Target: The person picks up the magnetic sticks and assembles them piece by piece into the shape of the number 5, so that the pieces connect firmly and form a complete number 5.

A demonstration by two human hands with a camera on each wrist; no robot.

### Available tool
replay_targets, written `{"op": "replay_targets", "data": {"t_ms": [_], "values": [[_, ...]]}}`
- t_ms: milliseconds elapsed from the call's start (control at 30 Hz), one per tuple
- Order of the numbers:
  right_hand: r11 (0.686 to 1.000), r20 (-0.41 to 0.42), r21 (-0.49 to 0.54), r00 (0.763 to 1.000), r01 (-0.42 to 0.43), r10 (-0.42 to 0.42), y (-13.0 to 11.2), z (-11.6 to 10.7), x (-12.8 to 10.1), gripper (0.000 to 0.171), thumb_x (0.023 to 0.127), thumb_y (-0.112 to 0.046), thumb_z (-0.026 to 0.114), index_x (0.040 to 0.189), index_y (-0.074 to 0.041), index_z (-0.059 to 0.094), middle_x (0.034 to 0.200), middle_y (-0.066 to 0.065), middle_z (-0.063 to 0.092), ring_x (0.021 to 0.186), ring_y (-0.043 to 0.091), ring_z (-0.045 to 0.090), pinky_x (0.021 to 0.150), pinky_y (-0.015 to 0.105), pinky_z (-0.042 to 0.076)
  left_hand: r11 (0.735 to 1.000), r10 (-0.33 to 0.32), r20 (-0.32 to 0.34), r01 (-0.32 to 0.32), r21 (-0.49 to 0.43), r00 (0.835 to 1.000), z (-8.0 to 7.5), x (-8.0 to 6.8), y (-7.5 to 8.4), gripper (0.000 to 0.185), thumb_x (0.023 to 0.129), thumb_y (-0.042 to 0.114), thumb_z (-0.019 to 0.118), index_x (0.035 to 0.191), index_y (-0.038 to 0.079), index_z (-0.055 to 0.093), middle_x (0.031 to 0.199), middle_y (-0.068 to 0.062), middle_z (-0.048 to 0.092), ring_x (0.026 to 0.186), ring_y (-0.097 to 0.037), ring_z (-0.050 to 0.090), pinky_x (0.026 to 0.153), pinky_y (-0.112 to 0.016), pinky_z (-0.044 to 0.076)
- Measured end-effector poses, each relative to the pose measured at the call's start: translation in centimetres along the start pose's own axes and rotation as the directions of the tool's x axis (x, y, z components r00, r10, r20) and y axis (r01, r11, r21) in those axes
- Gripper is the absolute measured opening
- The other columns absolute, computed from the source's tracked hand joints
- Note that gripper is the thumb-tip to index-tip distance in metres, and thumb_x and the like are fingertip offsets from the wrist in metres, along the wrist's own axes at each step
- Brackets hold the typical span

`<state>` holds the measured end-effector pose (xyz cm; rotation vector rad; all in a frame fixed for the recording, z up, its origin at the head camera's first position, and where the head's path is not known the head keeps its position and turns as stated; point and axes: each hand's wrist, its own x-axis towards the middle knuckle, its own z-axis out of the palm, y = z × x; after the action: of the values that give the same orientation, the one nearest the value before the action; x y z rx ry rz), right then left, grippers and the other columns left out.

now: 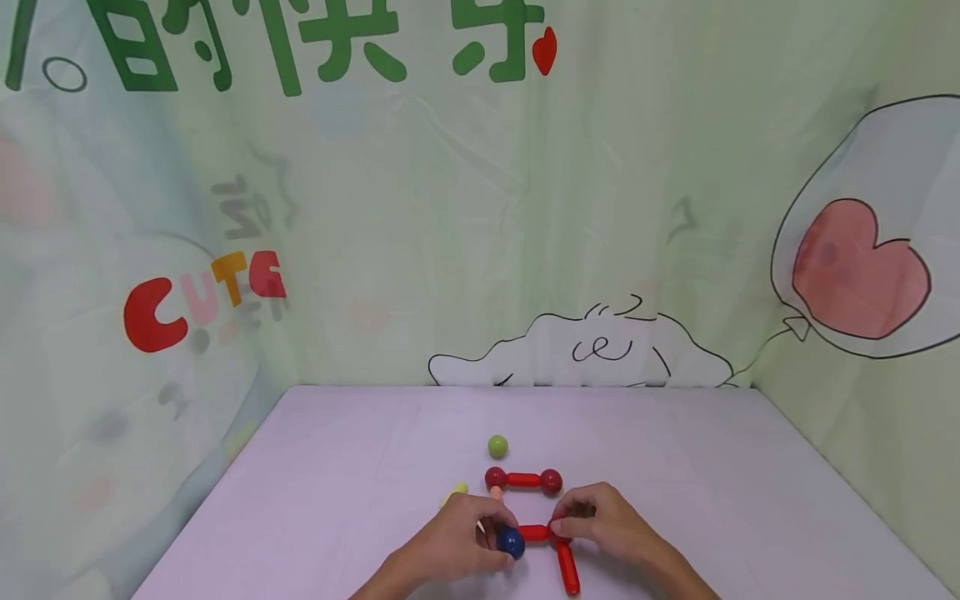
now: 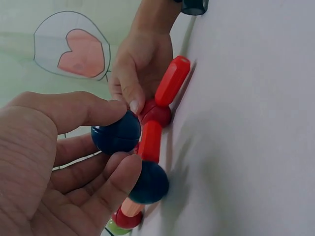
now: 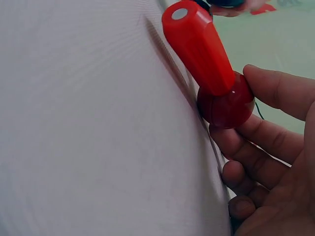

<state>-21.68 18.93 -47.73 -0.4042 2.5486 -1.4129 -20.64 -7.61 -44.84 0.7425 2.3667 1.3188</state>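
The blue ball [image 2: 116,132] sits pinched between the thumb and curled fingers of the left hand [image 1: 457,537], held just above the surface [image 1: 675,467] at the left end of a short red rod [image 1: 534,532]. In the left wrist view a second dark blue ball [image 2: 149,183] lies below it, touching the lower end of that same rod, with a peach-coloured rod [image 2: 130,207] running from it down to a dark red ball [image 2: 127,220].

The right hand [image 1: 603,525] grips a dark red ball [image 3: 226,104] at the other end of the short red rod; its thumb and fingers curl round the ball, as the right wrist view shows plainly. A longer red rod [image 1: 567,568] joins this ball and runs toward the near edge of the surface, lying flat.

Farther from the person, another red rod [image 1: 523,479] lies between two dark red balls [image 1: 551,481], forming the far side of the figure. The left one of these connects by the peach rod toward the left hand. A green ball [image 1: 497,447] rests alone beyond the figure, well apart from both hands. A yellowish piece [image 1: 454,493] peeks out just behind the left hand; its shape is mostly hidden.

A printed green cloth backdrop [image 1: 480,233] stands round the pale lilac surface.
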Motion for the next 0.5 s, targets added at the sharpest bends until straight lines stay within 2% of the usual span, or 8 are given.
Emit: {"op": "replay_targets", "data": {"t_ms": [267,500], "values": [[1.0,-0.007,-0.018,1.0,-0.001,0.001,-0.1,0.0,-0.1,0.018,0.09,-0.024,0.076,0.1,-0.008,0.077,0.085,0.0,0.069,0.081,0.019,0.056,0.071,0.028,0.05,0.996,-0.087,0.07,0.089,-0.026,0.994,1.3,-0.7,0.5,0.025,0.078,0.008,0.086,0.097,0.019,0.075,0.077,0.002,0.064,0.069,-0.012,0.058,0.063,-0.021,0.05],[1.0,-0.034,-0.019,0.999,-0.003,0.002,0.0,0.1,-0.1,0.019,0.09,-0.025,0.077,0.099,-0.009,0.078,0.083,-0.001,0.069,0.079,0.019,0.056,0.067,0.027,0.049,0.991,-0.079,0.122,0.091,-0.096,0.989,2.4,-0.8,0.4,0.021,0.079,0.01,0.086,0.096,0.017,0.075,0.074,0.0,0.066,0.067,-0.012,0.06,0.062,-0.021,0.052]]}}
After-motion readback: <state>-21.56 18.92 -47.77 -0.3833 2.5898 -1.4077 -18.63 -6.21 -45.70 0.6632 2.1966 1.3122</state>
